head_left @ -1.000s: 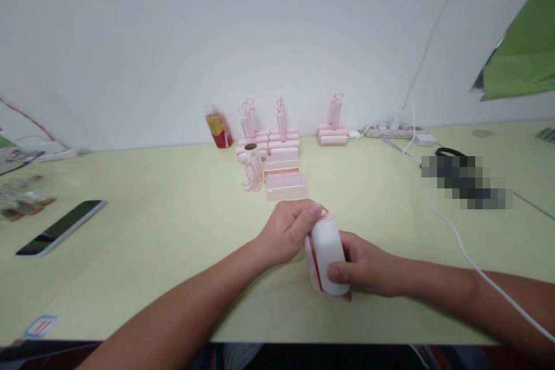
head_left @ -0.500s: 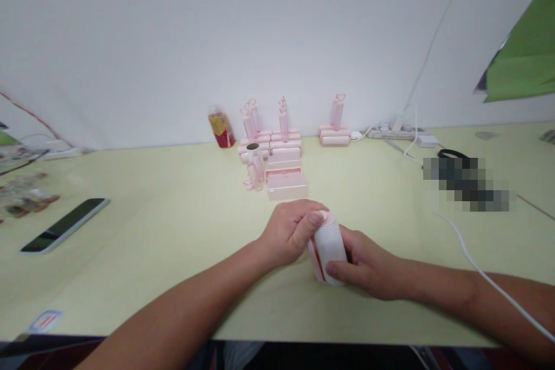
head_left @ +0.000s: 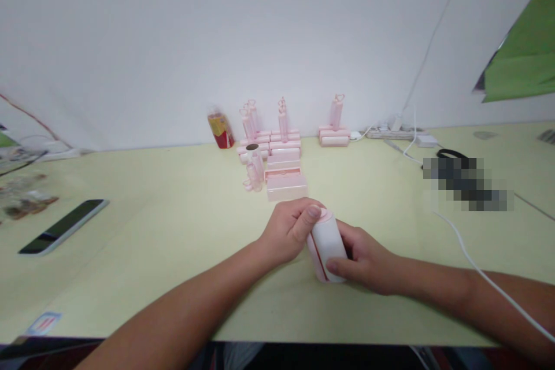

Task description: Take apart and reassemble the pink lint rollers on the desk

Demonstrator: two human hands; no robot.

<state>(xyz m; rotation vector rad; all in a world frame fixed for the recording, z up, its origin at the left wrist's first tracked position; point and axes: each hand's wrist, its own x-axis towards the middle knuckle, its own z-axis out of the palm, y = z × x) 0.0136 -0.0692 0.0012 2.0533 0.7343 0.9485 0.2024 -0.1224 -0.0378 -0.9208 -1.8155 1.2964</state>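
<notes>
Between both hands, at the near middle of the table, I hold a white-and-pink lint roller (head_left: 330, 243), tilted, with a thin reddish-brown gap down its side. My left hand (head_left: 291, 228) is closed around its upper end, the thumb lying on the pink end cap. My right hand (head_left: 362, 260) grips the lower right side, thumb across the white face and fingers hidden behind. Just beyond my hands lie a translucent pink cover (head_left: 287, 188) and an open pink case part (head_left: 284, 173). To their left stand a white paper roll (head_left: 253, 156) with a brown core and clear pink handles (head_left: 254, 176).
Assembled pink rollers (head_left: 285, 144) lie along the wall with upright handles (head_left: 283, 121) on them; another group (head_left: 334, 137) is further right. A red-yellow packet (head_left: 221, 129), a phone (head_left: 65, 225), a power strip (head_left: 392, 133) and a white cable (head_left: 472, 260) are around.
The gap along the lint roller's side looks narrower. My left thumb has shifted slightly up and left on the end cap; my right hand keeps its grip.
</notes>
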